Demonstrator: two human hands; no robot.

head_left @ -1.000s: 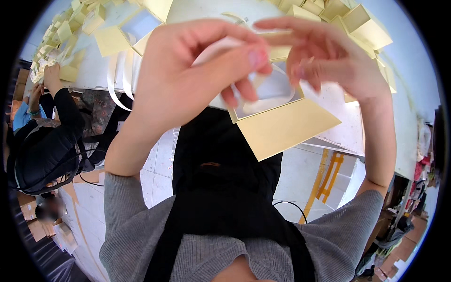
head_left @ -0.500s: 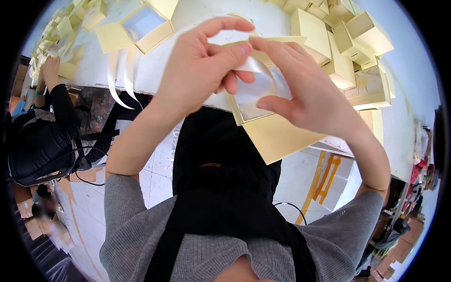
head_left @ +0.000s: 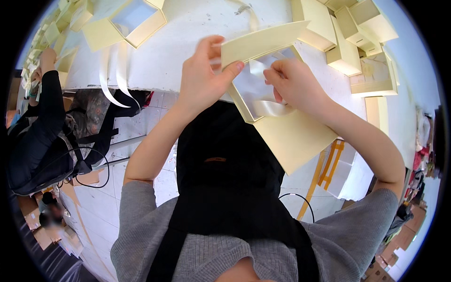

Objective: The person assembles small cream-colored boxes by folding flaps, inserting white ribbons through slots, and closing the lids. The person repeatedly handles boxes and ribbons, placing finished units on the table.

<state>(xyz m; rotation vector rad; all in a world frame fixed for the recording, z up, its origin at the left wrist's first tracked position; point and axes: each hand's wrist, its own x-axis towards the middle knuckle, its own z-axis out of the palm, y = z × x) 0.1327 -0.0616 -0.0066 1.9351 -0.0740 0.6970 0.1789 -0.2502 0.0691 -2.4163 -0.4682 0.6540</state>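
A pale yellow box (head_left: 242, 104) with a whitish inside lies at the table's front edge. One flap (head_left: 263, 41) stands up at the far side; the other (head_left: 300, 141) hangs toward me over the edge. My left hand (head_left: 202, 84) is at the box's left corner, thumb in front and blurred fingers reaching to the raised flap's edge, gripping it. Above the box's inside, my right hand (head_left: 296, 84) is closed, with fingertips pinched on a white satin ribbon (head_left: 271, 108). That ribbon curves below the hand, and a piece also shows beyond the fingertips. The fingers partly hide it.
Another open box (head_left: 141, 35) with ribbons (head_left: 122, 70) hanging over the edge stands at the left. Several yellow boxes (head_left: 317, 23) are stacked at the right. A co-worker's arm (head_left: 51, 94) is at far left. A white carton (head_left: 350, 174) stands below the table.
My hands have drawn apart: the left moved from the ribbon to the box's corner, while the right came down over the inside with the ribbon. The far flap now shows upright.
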